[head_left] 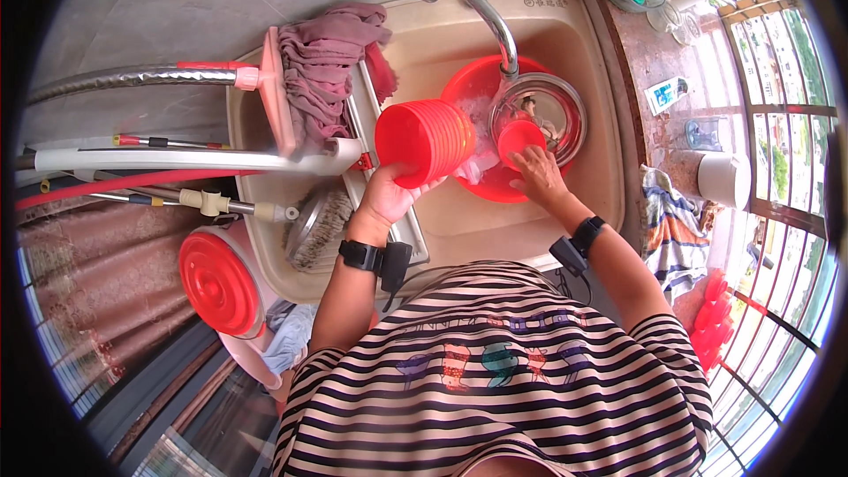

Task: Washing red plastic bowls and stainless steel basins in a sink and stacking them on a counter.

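Observation:
Over the sink [495, 234], my left hand [389, 199] grips a stack of red plastic cups [426, 137], tilted on its side with the open mouth toward the left. My right hand [541, 177] has its fingers at the rim of a single red cup [519, 135]. That cup is at the steel bowl [574, 110], which sits over the right part of a red basin [495, 190]. Suds or a cloudy wet mass [477, 115] show in the basin between the stack and the bowl. The faucet [481, 4] curves down to the bowl's edge.
Mop handles [194, 159] reach in from the left, with a mauve cloth [331, 57] hanging beside them. A round brush head [318, 225] and a red-lidded bucket [216, 283] are at lower left. A striped towel [676, 230] and white container [724, 178] lie on the right ledge.

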`<state>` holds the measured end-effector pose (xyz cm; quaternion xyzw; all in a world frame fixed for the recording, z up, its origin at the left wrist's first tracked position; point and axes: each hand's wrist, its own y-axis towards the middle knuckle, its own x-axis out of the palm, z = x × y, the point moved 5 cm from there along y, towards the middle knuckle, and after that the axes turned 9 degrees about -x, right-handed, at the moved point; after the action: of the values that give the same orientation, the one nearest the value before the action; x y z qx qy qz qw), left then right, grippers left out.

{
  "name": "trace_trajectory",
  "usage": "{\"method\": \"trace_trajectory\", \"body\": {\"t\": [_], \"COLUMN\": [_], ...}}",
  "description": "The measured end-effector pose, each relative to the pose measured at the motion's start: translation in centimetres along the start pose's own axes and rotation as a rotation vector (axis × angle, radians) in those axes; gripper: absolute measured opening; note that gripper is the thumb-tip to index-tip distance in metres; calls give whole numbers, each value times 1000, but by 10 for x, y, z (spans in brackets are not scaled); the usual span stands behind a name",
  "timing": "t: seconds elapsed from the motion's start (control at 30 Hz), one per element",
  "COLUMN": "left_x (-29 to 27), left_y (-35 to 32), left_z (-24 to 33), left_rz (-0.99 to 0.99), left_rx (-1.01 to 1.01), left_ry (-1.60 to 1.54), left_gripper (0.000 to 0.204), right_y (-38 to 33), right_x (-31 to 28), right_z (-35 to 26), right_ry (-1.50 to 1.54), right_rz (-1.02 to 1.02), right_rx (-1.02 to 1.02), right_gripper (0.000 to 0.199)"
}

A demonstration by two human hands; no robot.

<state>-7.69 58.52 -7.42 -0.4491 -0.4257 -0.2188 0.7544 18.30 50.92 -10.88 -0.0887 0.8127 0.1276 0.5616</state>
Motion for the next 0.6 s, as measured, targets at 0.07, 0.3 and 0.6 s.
{"method": "trace_trajectory", "body": {"t": [0.07, 0.3, 0.6], "left_x": [-1, -9, -19], "left_y": [-2, -10, -11], "left_z": [0, -3, -2], "left_rz": [47, 101, 82], "left_rx": [21, 40, 93], "left_ry": [35, 14, 54], "left_gripper": [51, 47, 47], "right_y": [-13, 24, 66], "right_x": [24, 14, 9], "right_z": [14, 4, 2], "right_ry": [-84, -164, -17], "right_rz": [-70, -60, -58], "right_rx": [-31, -175, -87], "right_gripper": [29, 10, 11]}}
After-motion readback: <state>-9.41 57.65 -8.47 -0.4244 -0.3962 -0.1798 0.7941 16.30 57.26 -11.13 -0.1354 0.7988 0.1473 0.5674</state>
